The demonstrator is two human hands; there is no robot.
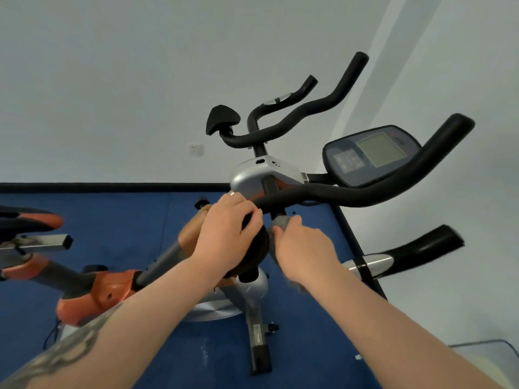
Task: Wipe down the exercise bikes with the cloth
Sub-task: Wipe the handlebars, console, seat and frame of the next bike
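The wiping looks to be at the near exercise bike's handlebar. Just below its left end, the right hand clenches the grey cloth, while the left hand curls round a black pad. Next, I judge, comes rubbing along the bar.

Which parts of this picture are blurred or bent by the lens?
In the head view, the near handlebar end and the grip at the right smear with motion blur; the wide lens curves the mat edge; light is soft and even, and the console screen shows no glare.
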